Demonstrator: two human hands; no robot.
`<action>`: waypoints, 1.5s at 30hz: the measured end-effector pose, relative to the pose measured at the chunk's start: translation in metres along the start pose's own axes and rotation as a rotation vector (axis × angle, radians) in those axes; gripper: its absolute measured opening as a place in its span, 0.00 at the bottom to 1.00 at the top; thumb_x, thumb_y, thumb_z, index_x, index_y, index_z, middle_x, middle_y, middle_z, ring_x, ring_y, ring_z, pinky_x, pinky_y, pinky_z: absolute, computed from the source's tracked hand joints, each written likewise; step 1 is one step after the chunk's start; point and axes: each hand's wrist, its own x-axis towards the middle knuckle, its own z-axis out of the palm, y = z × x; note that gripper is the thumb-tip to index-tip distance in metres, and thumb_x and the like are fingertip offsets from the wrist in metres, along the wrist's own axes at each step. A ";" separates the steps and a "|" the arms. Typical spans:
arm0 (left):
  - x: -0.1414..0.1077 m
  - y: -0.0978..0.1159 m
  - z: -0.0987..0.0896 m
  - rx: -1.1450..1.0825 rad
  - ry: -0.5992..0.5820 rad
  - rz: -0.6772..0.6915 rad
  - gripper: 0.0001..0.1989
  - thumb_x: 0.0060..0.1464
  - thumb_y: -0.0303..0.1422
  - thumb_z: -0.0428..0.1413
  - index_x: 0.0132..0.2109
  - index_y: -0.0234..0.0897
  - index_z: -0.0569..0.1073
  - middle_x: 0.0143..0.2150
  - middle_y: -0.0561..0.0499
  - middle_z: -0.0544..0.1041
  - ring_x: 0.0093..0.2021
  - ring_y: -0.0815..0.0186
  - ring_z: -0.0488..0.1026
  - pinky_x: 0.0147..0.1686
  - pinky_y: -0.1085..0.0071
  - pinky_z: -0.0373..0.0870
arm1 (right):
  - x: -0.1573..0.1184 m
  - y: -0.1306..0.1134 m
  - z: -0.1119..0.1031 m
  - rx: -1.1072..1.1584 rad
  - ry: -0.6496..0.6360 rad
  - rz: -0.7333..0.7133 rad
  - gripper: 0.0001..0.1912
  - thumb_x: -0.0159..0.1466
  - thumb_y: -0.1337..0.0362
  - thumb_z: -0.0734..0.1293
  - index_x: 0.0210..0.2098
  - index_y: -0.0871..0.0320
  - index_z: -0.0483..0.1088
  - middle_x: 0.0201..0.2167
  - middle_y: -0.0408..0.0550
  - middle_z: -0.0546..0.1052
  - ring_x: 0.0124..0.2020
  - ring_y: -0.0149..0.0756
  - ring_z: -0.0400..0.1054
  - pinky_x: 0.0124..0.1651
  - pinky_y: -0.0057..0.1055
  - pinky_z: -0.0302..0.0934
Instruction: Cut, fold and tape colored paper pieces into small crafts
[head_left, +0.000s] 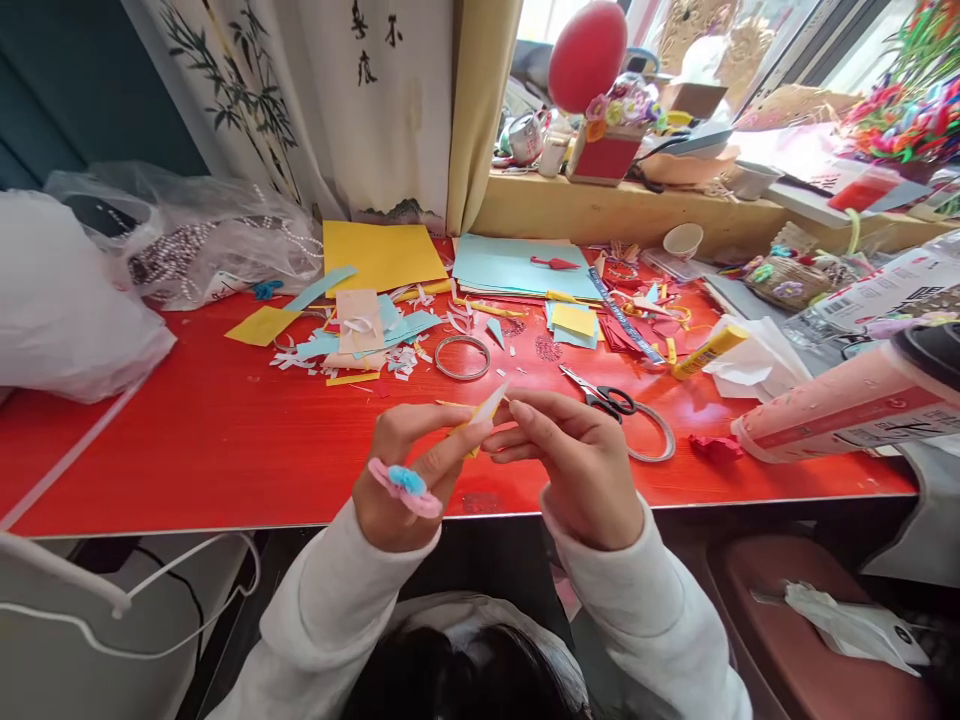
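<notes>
Scissors (598, 394) lie on the table (225, 430) between two rings (459, 376).

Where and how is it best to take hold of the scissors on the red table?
Probably by the black handles, with the right hand coming from above and the right: the blades point left and away from the person, and a silvery ring lies close beside the handles.

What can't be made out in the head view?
Lower part of the white-and-yellow paper piece: head view, behind the left hand.
White bag: head view, cut off by left edge.
Black lid: head view, cut off by right edge.
Count of paper scraps: head view, too small, overlapping.
</notes>
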 end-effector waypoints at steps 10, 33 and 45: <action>-0.008 0.006 -0.003 0.124 0.076 0.153 0.14 0.52 0.25 0.51 0.47 0.41 0.70 0.40 0.49 0.69 0.41 0.68 0.68 0.43 0.69 0.66 | -0.017 -0.012 -0.001 -0.103 -0.036 -0.086 0.07 0.55 0.63 0.67 0.31 0.61 0.71 0.24 0.44 0.76 0.24 0.31 0.73 0.30 0.28 0.70; -0.061 0.048 0.043 0.057 -0.151 0.148 0.21 0.57 0.27 0.46 0.58 0.34 0.60 0.48 0.42 0.73 0.51 0.62 0.68 0.47 0.66 0.70 | -0.094 0.057 -0.051 0.071 0.067 0.220 0.19 0.55 0.54 0.66 0.45 0.53 0.70 0.39 0.51 0.76 0.37 0.38 0.72 0.36 0.34 0.69; -0.092 0.064 0.029 -0.433 -0.589 -0.126 0.18 0.56 0.28 0.38 0.34 0.35 0.73 0.35 0.47 0.77 0.38 0.69 0.74 0.39 0.75 0.71 | -0.067 0.046 -0.091 -0.134 0.262 0.120 0.18 0.50 0.56 0.70 0.35 0.62 0.70 0.28 0.50 0.75 0.18 0.25 0.63 0.13 0.20 0.52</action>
